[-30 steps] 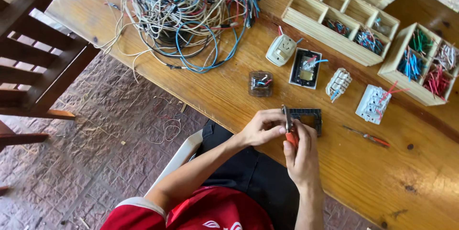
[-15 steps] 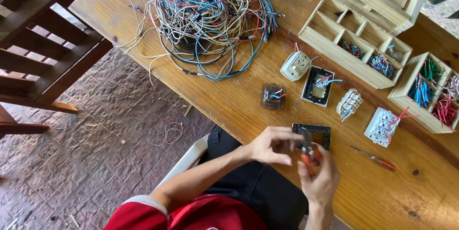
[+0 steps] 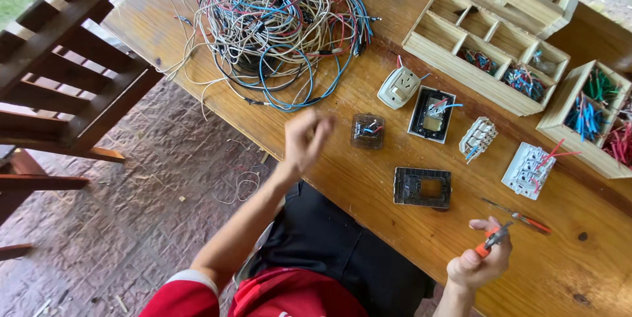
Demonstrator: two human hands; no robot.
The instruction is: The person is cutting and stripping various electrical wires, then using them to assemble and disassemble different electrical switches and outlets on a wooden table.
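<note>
Pliers, half hidden in right hand

Person seen from above. Red short-sleeved shirt with a white band at the sleeve hem and a small white mark on the chest. Black garment over the lap. Both forearms bare. Left hand blurred; right hand sharp. No rings or watch visible.

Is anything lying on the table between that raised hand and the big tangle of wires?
Nothing visible does. The left hand, blurred and empty as far as shows, is above the wooden table edge. Only bare wood lies between it and the tangled pile of coloured wires. The small clear plastic box sits off to its side.
</note>
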